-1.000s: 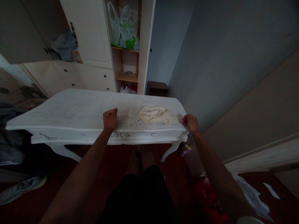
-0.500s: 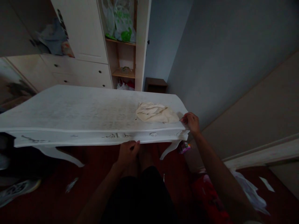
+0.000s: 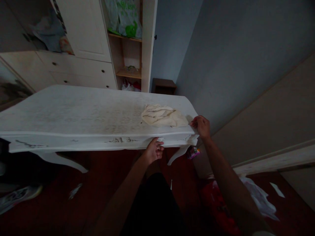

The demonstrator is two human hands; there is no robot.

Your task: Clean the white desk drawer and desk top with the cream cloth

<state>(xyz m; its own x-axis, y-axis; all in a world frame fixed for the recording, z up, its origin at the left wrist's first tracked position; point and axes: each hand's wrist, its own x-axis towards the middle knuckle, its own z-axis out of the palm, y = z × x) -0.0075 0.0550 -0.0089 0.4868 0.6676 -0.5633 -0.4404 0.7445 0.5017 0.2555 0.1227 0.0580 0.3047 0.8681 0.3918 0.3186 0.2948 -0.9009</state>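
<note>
A white dressing table (image 3: 81, 113) with carved trim and curved legs stands before me, its top smudged grey. My left hand (image 3: 154, 150) is at the front of its right drawer, thumb and fingers closed around a pale round knob (image 3: 160, 139). A ring shows on one finger. At the right front corner of the table, my right hand (image 3: 201, 126) has its fingers bent closed over the edge. Just left of those fingertips lies a crumpled cream cloth (image 3: 163, 116) on the tabletop.
Behind the table are a white cabinet (image 3: 91, 41) with drawers and an open shelf holding plastic bags (image 3: 128, 21). A grey wall (image 3: 236, 55) rises on the right. On the red floor lie a shoe (image 3: 21, 198), a red bag (image 3: 216, 203) and a white plastic bag (image 3: 261, 200).
My left hand has moved right and up from the table's lower front edge to the drawer knob. My right hand stays at the corner. The view has shifted slightly.
</note>
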